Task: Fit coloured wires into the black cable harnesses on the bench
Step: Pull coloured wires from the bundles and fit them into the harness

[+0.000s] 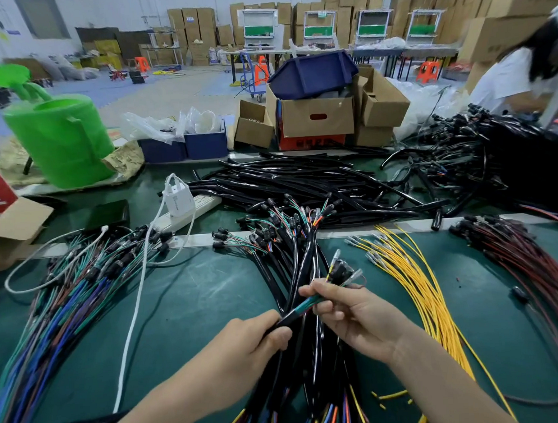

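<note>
L hand (261, 338) grips one black harness (289, 319) by its sheath end. R hand (357, 317) pinches the wires (311, 303) coming out of it (green and blue show), w/ the terminals (338, 261) fanned just past the fingers. It's all held over the bench (195, 296), above the harness bunch (292, 252). Risks, as I judge: if the pinch slackens, the wires could slide back into the sheath. The terminals could snag on the bunch right under them and bend. The white cable (131, 319) crossing the bench could catch an arm. Counts: 2 hands, 1 harness held, held wires too blurred to count. There are 3 loose bundles: mixed lot (66, 306) left, yellow lot (414, 288), red lot (533, 272). 1 back pile (302, 184), 1 power strip (190, 212).
</note>
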The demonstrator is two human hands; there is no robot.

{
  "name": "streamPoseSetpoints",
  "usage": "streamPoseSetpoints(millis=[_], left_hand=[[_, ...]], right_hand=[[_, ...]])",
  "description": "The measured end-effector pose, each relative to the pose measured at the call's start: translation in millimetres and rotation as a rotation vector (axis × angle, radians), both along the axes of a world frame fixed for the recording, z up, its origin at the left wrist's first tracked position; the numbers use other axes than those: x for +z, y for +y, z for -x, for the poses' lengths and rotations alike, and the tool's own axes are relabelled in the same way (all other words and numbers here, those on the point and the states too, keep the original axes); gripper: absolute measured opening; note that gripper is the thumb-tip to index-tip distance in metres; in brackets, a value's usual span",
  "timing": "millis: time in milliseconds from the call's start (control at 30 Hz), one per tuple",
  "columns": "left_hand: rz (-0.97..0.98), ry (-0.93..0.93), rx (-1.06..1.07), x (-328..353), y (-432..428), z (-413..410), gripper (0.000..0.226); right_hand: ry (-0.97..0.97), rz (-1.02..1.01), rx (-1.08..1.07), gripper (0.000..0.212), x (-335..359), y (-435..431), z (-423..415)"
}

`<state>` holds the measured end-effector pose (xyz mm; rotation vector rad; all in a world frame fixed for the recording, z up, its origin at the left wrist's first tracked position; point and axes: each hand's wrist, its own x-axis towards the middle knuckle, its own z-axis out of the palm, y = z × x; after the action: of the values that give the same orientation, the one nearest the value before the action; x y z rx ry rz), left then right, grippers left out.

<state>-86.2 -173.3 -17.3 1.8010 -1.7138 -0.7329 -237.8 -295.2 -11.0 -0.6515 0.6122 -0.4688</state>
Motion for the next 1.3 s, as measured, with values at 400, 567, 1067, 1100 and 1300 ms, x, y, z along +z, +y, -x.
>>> streamPoseSetpoints(millis=[400,567,1067,1100,1300], left_hand=[[0.044,0.034,-0.005,7,-9,6,0.032],[-0.023,-0.022,-0.042,4,-4,4,0.032],[0.051,0.148,-0.053,-1,-10,28,0.028],[0.059,0.152,-0.047,-3,-10,29,0.028],[0.132,0.235,-0.047,-2,-9,22,0.024]], right_hand=[[-0.135,0.101,0.1,0.099,-13,11,-6],[-0.33,-0.201,-0.195,0.086,-5,6,-9],[-0.27,0.239,-0.387,0.027,5,26,-26],[-0.268,0.248,-0.384,0.027,5,26,-25],[-0.165,0.317,-0.291,0.051,9,9,-8]])
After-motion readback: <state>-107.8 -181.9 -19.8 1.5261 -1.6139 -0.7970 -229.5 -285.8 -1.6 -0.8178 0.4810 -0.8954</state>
